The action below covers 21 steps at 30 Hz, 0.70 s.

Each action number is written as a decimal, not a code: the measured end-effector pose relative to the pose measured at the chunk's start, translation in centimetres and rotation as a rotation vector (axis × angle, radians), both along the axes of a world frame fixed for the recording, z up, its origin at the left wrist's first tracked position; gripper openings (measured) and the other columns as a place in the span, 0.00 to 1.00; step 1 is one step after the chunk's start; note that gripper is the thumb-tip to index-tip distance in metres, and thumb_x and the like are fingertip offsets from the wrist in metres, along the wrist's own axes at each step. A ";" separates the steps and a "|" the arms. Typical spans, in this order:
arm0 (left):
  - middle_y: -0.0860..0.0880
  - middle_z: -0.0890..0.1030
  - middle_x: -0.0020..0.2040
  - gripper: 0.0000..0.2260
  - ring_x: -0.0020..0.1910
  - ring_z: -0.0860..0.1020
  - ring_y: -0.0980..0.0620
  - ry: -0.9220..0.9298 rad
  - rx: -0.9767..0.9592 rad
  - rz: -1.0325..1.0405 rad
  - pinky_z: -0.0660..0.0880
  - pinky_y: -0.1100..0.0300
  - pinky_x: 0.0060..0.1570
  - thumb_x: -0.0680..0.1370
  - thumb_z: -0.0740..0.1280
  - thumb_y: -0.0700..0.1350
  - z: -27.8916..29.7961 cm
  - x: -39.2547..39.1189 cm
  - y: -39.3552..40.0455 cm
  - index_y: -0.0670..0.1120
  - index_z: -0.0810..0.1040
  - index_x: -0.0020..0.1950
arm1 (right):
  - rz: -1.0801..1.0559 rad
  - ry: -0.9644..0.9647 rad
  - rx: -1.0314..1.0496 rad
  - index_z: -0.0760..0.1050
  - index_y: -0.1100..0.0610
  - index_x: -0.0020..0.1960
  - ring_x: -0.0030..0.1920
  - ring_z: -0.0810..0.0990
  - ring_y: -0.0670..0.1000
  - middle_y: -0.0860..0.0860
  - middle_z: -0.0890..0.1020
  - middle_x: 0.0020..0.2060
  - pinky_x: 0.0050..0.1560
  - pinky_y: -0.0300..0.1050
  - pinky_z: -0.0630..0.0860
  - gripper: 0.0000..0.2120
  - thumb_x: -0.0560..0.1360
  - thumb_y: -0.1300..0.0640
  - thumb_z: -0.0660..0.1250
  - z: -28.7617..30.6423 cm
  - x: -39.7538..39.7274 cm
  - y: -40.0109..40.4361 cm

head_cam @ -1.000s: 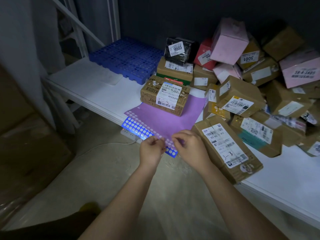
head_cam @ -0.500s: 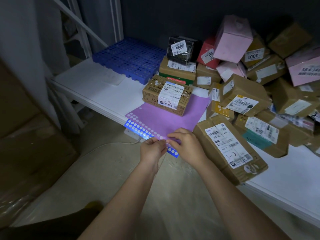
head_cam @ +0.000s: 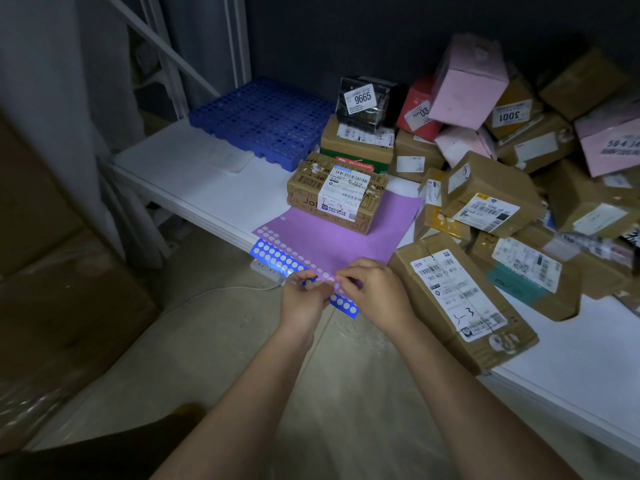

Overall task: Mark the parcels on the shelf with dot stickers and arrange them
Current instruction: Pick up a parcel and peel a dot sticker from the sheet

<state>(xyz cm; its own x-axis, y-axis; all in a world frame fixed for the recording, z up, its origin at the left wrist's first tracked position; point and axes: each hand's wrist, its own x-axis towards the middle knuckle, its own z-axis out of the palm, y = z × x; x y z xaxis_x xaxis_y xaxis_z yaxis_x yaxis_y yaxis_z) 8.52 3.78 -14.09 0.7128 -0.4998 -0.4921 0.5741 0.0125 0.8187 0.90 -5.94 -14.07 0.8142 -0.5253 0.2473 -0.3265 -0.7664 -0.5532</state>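
A purple dot-sticker sheet (head_cam: 343, 240) lies over a blue one (head_cam: 277, 256) at the front edge of the white shelf (head_cam: 194, 174). My left hand (head_cam: 303, 299) pinches the near corner of the sheets, and a bit of blue shows at its fingertips. My right hand (head_cam: 372, 291) pinches the purple sheet's edge right beside it. A printed cardboard parcel (head_cam: 336, 192) sits on the far end of the purple sheet. A long brown parcel marked "3-3" (head_cam: 460, 299) lies just right of my right hand.
A heap of brown, pink, red and black parcels (head_cam: 491, 140) fills the shelf's right and back. A blue perforated pallet (head_cam: 263, 119) lies at the back left. A white power strip (head_cam: 268, 271) with a cable sits on the floor below the shelf edge.
My hands stay at the sheet corner; the left fingers have drawn slightly away from the right, with a bit of blue now at their tips. The camera has shifted a little.
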 end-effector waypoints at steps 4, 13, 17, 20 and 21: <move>0.45 0.75 0.42 0.11 0.37 0.75 0.54 -0.007 0.005 -0.010 0.76 0.65 0.38 0.75 0.66 0.31 -0.1 0.2 0.0 0.45 0.69 0.47 | 0.000 0.014 0.025 0.82 0.55 0.42 0.38 0.79 0.52 0.51 0.81 0.38 0.39 0.51 0.77 0.02 0.71 0.60 0.70 -0.1 0.1 -0.1; 0.47 0.76 0.37 0.13 0.35 0.75 0.55 -0.105 0.035 -0.046 0.73 0.62 0.44 0.75 0.66 0.30 0.1 0.3 -0.2 0.46 0.67 0.44 | 0.044 0.062 -0.028 0.82 0.55 0.40 0.39 0.78 0.51 0.49 0.82 0.39 0.39 0.49 0.76 0.05 0.72 0.59 0.69 0.4 0.1 -0.1; 0.47 0.76 0.36 0.13 0.35 0.74 0.55 -0.112 0.039 -0.077 0.73 0.61 0.46 0.74 0.66 0.28 -0.1 0.4 0.0 0.45 0.68 0.46 | 0.022 0.023 0.037 0.83 0.56 0.39 0.36 0.78 0.51 0.51 0.82 0.36 0.38 0.50 0.77 0.05 0.70 0.63 0.70 0.2 0.2 -0.3; 0.47 0.76 0.36 0.13 0.36 0.74 0.54 -0.132 0.067 -0.079 0.73 0.57 0.50 0.74 0.66 0.30 -0.2 0.4 0.1 0.46 0.68 0.44 | -0.006 0.021 0.061 0.82 0.57 0.39 0.37 0.78 0.52 0.52 0.83 0.37 0.40 0.51 0.77 0.04 0.70 0.63 0.70 0.2 0.3 -0.2; 0.47 0.76 0.36 0.14 0.36 0.74 0.54 -0.132 0.068 -0.073 0.73 0.57 0.50 0.74 0.66 0.30 -0.2 0.3 0.2 0.47 0.68 0.44 | -0.011 0.018 0.064 0.82 0.57 0.39 0.37 0.78 0.53 0.52 0.82 0.37 0.40 0.51 0.77 0.04 0.70 0.63 0.69 0.1 0.4 -0.2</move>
<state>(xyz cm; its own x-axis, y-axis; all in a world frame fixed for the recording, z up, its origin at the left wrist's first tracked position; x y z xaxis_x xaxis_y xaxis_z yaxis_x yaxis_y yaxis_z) 8.84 3.97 -14.26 0.7362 -0.5215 -0.4314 0.4589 -0.0839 0.8845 1.26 -6.16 -13.95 0.8120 -0.5487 0.1989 -0.3450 -0.7261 -0.5948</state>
